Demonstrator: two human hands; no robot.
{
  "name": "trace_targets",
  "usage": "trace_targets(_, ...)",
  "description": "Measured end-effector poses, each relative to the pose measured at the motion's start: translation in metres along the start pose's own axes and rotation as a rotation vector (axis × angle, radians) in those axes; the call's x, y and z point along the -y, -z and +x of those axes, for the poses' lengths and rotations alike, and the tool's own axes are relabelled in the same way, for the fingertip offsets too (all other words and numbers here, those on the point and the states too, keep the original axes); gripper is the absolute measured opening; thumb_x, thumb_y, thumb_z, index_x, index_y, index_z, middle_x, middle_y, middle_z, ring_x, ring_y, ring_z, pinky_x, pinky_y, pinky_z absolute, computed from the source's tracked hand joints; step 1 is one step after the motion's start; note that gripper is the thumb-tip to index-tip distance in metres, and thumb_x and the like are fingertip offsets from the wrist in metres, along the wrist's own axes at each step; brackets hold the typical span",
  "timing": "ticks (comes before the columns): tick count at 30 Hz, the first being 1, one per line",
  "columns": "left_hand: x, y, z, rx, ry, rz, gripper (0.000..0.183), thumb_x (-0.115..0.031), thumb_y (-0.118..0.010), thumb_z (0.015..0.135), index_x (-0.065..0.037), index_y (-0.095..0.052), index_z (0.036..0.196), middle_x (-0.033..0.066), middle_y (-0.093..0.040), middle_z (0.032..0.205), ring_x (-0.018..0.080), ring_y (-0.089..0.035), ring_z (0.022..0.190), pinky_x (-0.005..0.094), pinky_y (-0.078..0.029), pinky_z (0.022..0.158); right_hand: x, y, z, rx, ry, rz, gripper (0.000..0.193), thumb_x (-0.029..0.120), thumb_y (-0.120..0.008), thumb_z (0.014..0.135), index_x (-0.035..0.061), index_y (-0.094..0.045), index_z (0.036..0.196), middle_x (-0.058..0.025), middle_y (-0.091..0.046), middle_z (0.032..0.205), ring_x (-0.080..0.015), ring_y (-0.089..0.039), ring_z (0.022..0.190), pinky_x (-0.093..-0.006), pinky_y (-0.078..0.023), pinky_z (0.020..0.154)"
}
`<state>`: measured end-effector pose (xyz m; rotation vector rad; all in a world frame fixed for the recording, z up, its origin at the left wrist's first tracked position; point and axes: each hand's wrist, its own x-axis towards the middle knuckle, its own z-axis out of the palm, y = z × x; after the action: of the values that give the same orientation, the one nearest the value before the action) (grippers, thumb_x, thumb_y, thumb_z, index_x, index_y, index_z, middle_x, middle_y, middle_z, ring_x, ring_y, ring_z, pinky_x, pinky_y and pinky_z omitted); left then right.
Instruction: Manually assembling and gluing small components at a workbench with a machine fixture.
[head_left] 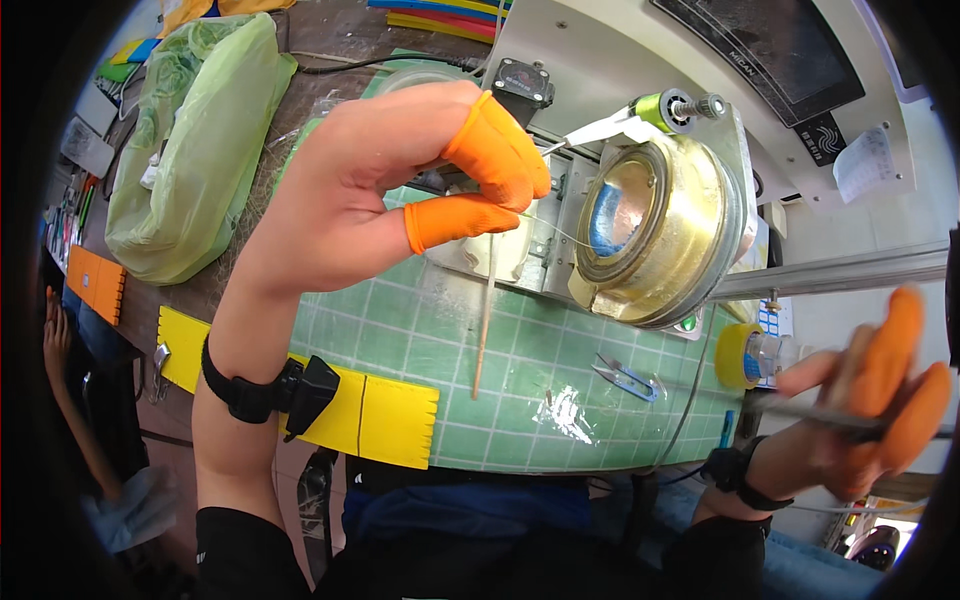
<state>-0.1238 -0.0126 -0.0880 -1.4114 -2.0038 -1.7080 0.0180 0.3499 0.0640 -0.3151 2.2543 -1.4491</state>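
Note:
My left hand (400,180) is raised over the green cutting mat (420,340). Its thumb and forefinger wear orange finger cots and pinch a thin wire (560,232) that runs right toward the brass winding head (655,230) of a grey machine. My right hand (870,400), also in orange finger cots, is blurred at the far right edge. It grips a thin dark rod-like tool (800,412) pointing left. Both wrists carry black straps.
A thin wooden stick (484,320) and small blue snips (625,378) lie on the mat. A yellow tape roll (738,355) stands at the mat's right end. A yellow toothed strip (370,410) lies along the front edge. A green plastic bag (190,150) sits back left.

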Motion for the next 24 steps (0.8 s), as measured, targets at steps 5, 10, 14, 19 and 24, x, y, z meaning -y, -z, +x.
trace_targets(5,0.003,-0.004,0.004,-0.004,-0.033,-0.022,0.012,0.002,-0.077,0.079,-0.001,-0.067,0.086,0.0092,-0.069,0.09,0.0244,-0.069,0.09,0.046,-0.055,0.097,-0.057,0.021,0.135,0.092,1.432,-0.089,0.082,0.053,-0.064,0.096,-0.0199,-0.05,0.13,-0.033,-0.069,0.116,-0.0272,-0.077,0.084,-0.0236,-0.06,0.079)
trace_targets(10,0.004,-0.002,0.002,-0.003,-0.042,-0.007,0.013,0.002,-0.077,0.078,-0.001,-0.067,0.085,0.0084,-0.068,0.088,0.0244,-0.069,0.089,0.0455,-0.056,0.095,0.005,-0.061,0.097,-0.3,0.761,-0.696,0.042,0.015,-0.078,0.09,-0.0134,-0.061,0.116,-0.0196,-0.073,0.084,-0.0188,-0.07,0.062,-0.0277,-0.056,0.064)
trace_targets(14,0.004,-0.002,0.002,-0.003,-0.05,0.009,0.013,0.002,-0.077,0.078,-0.002,-0.067,0.085,0.0085,-0.068,0.088,0.0242,-0.069,0.089,0.0446,-0.056,0.094,0.003,-0.077,0.113,-0.356,0.726,-0.707,0.029,0.016,-0.068,0.096,-0.0105,-0.058,0.104,-0.0251,-0.074,0.08,-0.0163,-0.066,0.062,-0.0295,-0.049,0.075)
trace_targets(19,0.004,-0.001,0.003,-0.002,-0.053,0.017,0.013,0.002,-0.077,0.078,-0.002,-0.067,0.085,0.0088,-0.068,0.089,0.0245,-0.069,0.088,0.044,-0.057,0.093,-0.01,-0.09,0.126,-0.403,0.803,-0.643,0.028,0.013,-0.072,0.093,-0.0076,-0.058,0.105,-0.026,-0.075,0.09,-0.0154,-0.068,0.064,-0.0343,-0.048,0.087)
trace_targets(24,0.006,0.0,0.003,0.007,-0.067,0.008,0.013,0.003,-0.076,0.078,-0.001,-0.067,0.086,0.01,-0.068,0.089,0.025,-0.069,0.089,0.0432,-0.056,0.091,-0.013,-0.09,0.127,-0.451,0.833,-0.659,0.027,0.014,-0.072,0.093,-0.0058,-0.057,0.106,-0.0268,-0.075,0.092,-0.0156,-0.069,0.064,-0.0347,-0.046,0.094)
